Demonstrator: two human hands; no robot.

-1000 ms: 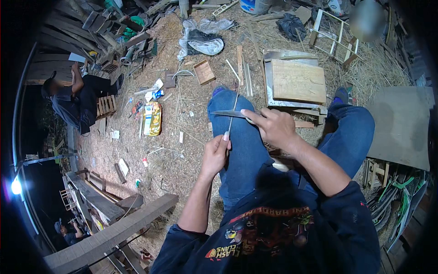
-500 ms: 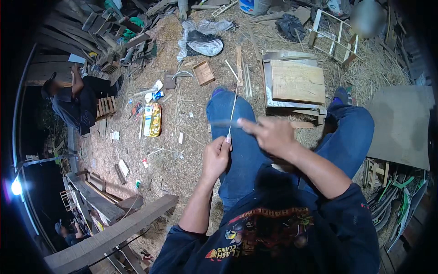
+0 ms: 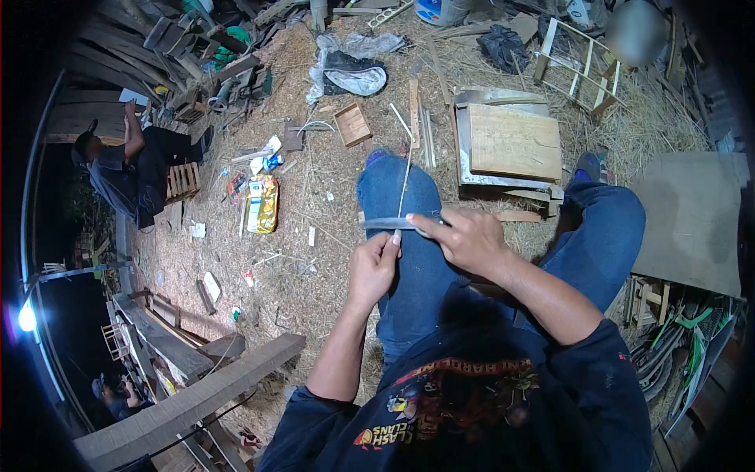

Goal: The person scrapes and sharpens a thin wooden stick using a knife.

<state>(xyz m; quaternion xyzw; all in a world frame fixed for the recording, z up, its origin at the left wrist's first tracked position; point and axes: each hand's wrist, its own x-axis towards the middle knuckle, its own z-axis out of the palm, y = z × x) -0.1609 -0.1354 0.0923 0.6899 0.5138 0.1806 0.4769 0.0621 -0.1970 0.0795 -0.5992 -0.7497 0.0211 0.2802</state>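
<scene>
My left hand (image 3: 373, 271) is closed around the near end of a thin, pale strip (image 3: 406, 189) that runs forward over my left knee. The strip looks like split wood or cane. In my right hand (image 3: 472, 240) is a knife (image 3: 385, 223), its blade lying crosswise over the strip just beyond my left thumb. The index finger of that hand stretches along the back of the blade, and the handle is hidden in my palm.
Ahead lie wooden boards (image 3: 515, 141) in a stack, a small wooden box (image 3: 351, 124) and a yellow packet (image 3: 263, 204). At the left sits another person (image 3: 118, 169). A thick beam (image 3: 197, 400) juts in at lower left. A wooden frame (image 3: 578, 67) stands at far right.
The knife has come down along the strip toward my left thumb, and its blur is gone. My left hand has stayed nearly in place.
</scene>
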